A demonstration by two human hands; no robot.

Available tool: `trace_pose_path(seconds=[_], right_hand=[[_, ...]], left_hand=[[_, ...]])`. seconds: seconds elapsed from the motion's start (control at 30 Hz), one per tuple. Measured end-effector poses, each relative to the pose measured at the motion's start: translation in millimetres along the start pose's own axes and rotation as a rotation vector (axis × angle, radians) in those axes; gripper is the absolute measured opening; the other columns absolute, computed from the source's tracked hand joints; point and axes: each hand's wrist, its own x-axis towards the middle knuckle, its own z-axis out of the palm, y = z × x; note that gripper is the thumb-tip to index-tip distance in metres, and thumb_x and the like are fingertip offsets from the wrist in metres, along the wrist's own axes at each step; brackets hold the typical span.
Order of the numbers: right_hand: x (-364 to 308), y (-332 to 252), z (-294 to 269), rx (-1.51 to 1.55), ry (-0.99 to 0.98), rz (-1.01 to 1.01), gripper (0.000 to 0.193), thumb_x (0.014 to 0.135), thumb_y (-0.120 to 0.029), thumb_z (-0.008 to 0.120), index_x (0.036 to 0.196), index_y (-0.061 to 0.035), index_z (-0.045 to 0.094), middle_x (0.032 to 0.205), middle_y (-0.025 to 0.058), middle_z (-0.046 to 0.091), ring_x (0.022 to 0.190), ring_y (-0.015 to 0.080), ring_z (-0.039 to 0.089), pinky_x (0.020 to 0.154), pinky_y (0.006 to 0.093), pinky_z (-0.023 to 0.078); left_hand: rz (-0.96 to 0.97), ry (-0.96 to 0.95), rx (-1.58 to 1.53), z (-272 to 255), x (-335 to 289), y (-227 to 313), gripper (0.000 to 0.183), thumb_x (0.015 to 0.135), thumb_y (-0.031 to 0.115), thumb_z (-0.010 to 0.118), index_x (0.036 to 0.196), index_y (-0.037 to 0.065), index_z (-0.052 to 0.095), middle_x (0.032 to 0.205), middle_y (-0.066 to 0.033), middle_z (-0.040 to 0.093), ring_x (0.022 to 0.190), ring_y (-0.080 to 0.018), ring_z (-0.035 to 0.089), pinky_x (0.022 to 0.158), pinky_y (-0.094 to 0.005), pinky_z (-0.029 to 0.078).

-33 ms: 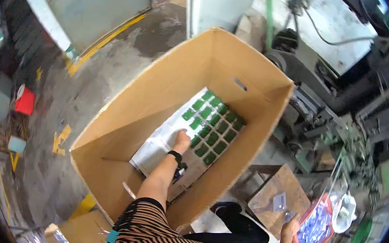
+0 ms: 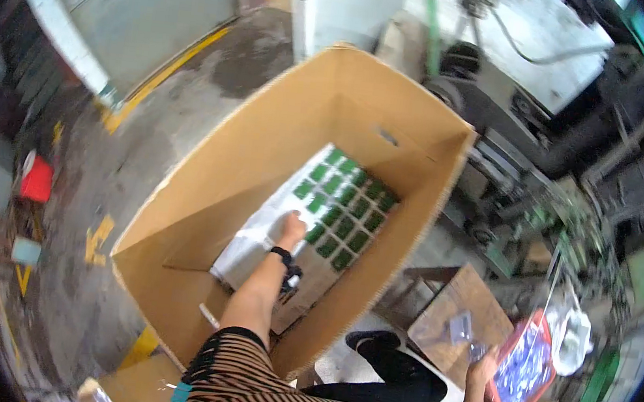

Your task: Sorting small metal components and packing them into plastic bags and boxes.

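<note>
- Left hand is leaning into the cardboard box; its fingers are looking curled, but whether they're gripping anything, I can't tell.
- Green pieces are lying just beyond those fingers, on the box's floor, sitting in neat rows with slim gaps, presumably so none are overlapping.
- Their grid is running lengthwise along the box's right wall, long axis pointing to its far end; single pieces are blurring too much for telling a front.
- White sheet is spreading under that hand, toward the box's left wall, perhaps serving as a liner.
- Right hand is working outside, right of the box, beside a red tray of shiny packets, likely standing there for easy reach; its fingers are nearing 1 clear plastic piece, grip unclear.
</note>
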Motion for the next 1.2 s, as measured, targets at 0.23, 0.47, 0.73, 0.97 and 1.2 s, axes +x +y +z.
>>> trace_pose_path(seconds=[0.23, 0.47, 0.73, 0.97, 1.2], right_hand=[[17, -21, 15, 0.34, -0.096, 0.086, 0.045, 0.069, -0.004, 0.056, 0.114, -0.0045, 0.05, 0.108, 0.0216, 0.054, 0.096, 0.039, 0.055, 0.084, 0.0451, 0.046], [-12, 46, 2, 0.688, 0.109, 0.09, 0.051, 0.072, -0.005, 0.054, 0.123, -0.0046, 0.046, 0.121, 0.022, 0.05, 0.114, 0.0363, 0.046, 0.095, 0.0387, 0.04], [-44, 224, -8, 3.252, 0.429, 0.263, 0.082, 0.09, -0.06, 0.02, 0.135, 0.0075, 0.027, 0.144, 0.0168, 0.027, 0.134, 0.0286, 0.025, 0.11, 0.0419, 0.022], [-159, 338, -5, 3.034, 0.47, 0.323, 0.074, 0.09, -0.058, 0.032, 0.138, -0.0016, 0.031, 0.139, 0.0174, 0.037, 0.128, 0.029, 0.037, 0.103, 0.0435, 0.032], [-466, 309, -2, 0.515, -1.02, 0.885, 0.022, 0.078, -0.021, 0.054, 0.089, -0.0056, 0.066, 0.089, 0.0137, 0.067, 0.086, 0.0238, 0.064, 0.073, 0.0393, 0.048]], left_hand=[[-0.004, -0.082, -0.281, -103, 92, -28, 0.017, 0.074, 0.01, 0.054, 0.079, -0.002, 0.065, 0.069, -0.0087, 0.06, 0.061, -0.0167, 0.056, 0.05, -0.0313, 0.044], [-0.052, -0.22, -0.34, -217, 76, 151, 0.039, 0.088, 0.027, 0.049, 0.124, 0.011, 0.049, 0.119, -0.0089, 0.056, 0.104, -0.024, 0.056, 0.071, -0.0334, 0.046], [0.729, -0.071, -0.579, -201, -212, 417, 0.034, 0.087, 0.021, 0.05, 0.111, -0.002, 0.054, 0.105, -0.0191, 0.059, 0.1, -0.0286, 0.057, 0.081, -0.0415, 0.047], [0.508, -1.153, -0.093, 70, -497, 571, 0.038, 0.085, 0.022, 0.054, 0.113, -0.004, 0.052, 0.101, -0.015, 0.061, 0.089, -0.0251, 0.06, 0.077, -0.0338, 0.049], [0.376, -1.809, 0.662, 128, -721, 584, 0.042, 0.093, 0.026, 0.05, 0.122, -0.004, 0.046, 0.114, -0.0174, 0.057, 0.102, -0.0278, 0.059, 0.086, -0.0342, 0.047]])
